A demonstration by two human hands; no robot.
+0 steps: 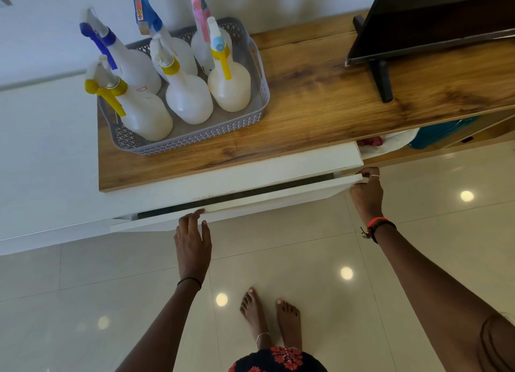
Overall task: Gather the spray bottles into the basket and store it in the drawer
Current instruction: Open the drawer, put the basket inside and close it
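The basket (195, 141), grey plastic with perforated walls and a loop handle at its right end, stands on the left end of the wood-grain desk (320, 98). It holds six translucent spray bottles, all upright, in two rows of three.

Back row:
- blue-trigger bottle (131, 65), at the left
- blue-and-white-nozzle bottle (178, 51), in the middle, with an orange label on the nozzle
- pink-trigger bottle (199, 47), at the right

Front row:
- yellow-trigger bottle (145, 115), at the left
- yellow-collar bottle (188, 100), in the middle
- yellow-trigger bottle with pale blue nozzle (230, 89), at the right; its body looks yellowish

The drawer (264, 202) sits below the desk edge, white-fronted and out by a narrow dark gap.

- The left grip (192, 238) is wide: its fingers are nearly straight, with the fingertips touching the top edge of the drawer front.
- The right grip (366, 193) is narrow: its fingers are curled over the right corner of the drawer front and hold it.

A television (418, 18) stands on the right part of the desk on a black foot (384, 79). An open compartment beneath holds a teal item (440, 132) and white-and-red cloth (374, 142).

The floor (292, 260) is glossy cream tile. The wall (41, 23) is white. The person stands barefoot before the drawer.
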